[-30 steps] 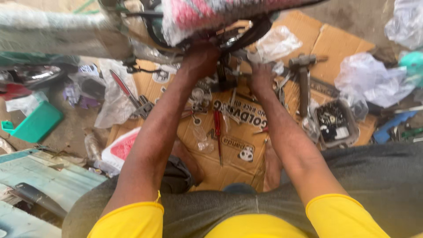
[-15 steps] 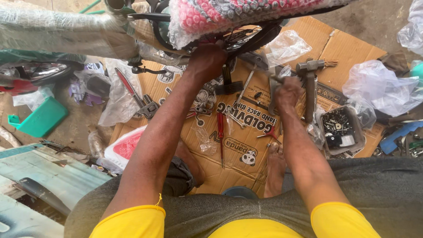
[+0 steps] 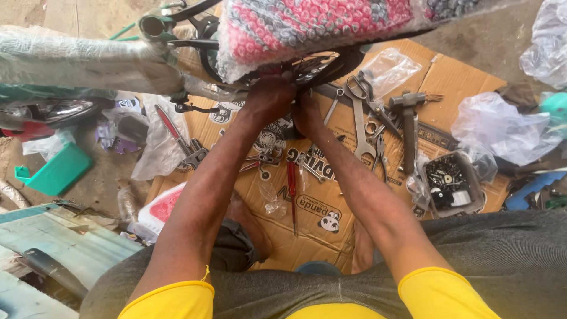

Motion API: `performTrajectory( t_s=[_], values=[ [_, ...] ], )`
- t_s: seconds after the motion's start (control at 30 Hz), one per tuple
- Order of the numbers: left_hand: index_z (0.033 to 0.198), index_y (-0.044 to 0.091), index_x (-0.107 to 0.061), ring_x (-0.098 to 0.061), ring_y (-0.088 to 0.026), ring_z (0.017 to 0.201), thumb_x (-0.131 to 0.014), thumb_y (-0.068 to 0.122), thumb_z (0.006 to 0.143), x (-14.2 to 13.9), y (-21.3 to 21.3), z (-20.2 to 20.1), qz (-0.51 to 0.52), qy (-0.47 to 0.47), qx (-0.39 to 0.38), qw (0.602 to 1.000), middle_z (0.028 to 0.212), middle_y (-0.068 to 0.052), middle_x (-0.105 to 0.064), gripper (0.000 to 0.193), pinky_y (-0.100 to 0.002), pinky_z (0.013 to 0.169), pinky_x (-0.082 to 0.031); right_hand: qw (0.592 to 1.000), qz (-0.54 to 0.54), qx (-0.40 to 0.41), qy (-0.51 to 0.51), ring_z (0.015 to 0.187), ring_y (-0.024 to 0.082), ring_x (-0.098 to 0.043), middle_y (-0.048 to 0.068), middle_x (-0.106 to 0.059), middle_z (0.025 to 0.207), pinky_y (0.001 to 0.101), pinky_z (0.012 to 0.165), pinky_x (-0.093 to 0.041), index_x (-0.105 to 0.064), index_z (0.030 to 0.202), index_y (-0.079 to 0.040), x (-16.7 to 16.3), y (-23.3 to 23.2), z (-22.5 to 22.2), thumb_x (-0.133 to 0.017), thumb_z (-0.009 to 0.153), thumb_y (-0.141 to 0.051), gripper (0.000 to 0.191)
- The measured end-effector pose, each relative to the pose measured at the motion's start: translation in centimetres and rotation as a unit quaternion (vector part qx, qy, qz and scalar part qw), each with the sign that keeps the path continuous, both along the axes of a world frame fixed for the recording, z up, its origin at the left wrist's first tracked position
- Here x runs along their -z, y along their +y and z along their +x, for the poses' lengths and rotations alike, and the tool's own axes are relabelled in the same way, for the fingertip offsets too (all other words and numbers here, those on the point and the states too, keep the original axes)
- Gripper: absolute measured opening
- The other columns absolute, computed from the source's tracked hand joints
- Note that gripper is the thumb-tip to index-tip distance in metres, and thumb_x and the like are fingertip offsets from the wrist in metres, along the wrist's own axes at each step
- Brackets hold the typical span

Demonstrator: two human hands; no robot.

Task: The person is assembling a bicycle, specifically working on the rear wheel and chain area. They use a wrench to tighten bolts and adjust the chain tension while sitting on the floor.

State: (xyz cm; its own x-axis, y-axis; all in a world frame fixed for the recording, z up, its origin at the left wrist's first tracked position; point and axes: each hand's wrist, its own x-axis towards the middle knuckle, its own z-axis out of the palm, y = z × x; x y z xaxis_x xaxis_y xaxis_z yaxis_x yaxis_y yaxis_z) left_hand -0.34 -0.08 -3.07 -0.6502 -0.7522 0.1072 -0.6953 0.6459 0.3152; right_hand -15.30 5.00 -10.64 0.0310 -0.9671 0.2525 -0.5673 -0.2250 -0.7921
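A bicycle in clear plastic wrap, with a pink and white patterned wrapped part and a black wheel, stands over flattened cardboard. My left hand reaches up under the wrapped part and closes on the wheel's middle. My right hand sits right beside it, touching it, its fingers hidden under the wheel. On the cardboard below my arms lies a red-handled screwdriver.
Tools are spread on the cardboard: a large wrench, a hammer, red-handled pliers and a tray of small parts. Crumpled plastic bags lie at the right, a green box at the left.
My right hand has moved from the tools near the wrench up and left to the wheel, beside my left hand. The left hand stayed at the wheel.
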Motion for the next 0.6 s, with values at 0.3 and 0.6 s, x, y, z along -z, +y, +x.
performTrajectory(
  t_s=[0.3,0.6],
  values=[
    [0.097,0.000,-0.071,-0.071,-0.039,0.092,-0.061,0.010,0.091,0.5,0.4,-0.3,-0.041,0.058,-0.003,0.997,0.098,-0.021,-0.069,0.015,-0.049,0.071,-0.058,0.997,-0.006,-0.046,0.062,0.089,0.046,-0.066,0.025,-0.069,0.093,0.0524,0.078,-0.051,-0.067,0.100,0.003,2.0,-0.5,-0.9,-0.065,0.091,-0.002,0.010],
    [0.094,0.002,-0.070,-0.071,-0.037,0.097,-0.058,0.007,0.082,-1.2,-0.4,0.6,0.021,-0.015,0.021,0.999,0.102,-0.019,-0.071,0.018,-0.048,0.078,-0.058,0.995,0.060,-0.083,0.005,0.096,0.042,-0.069,0.022,-0.071,0.099,0.0475,0.082,-0.055,-0.067,0.101,-0.001,0.2,-1.1,0.7,-0.060,0.095,-0.004,0.009]
  ],
)
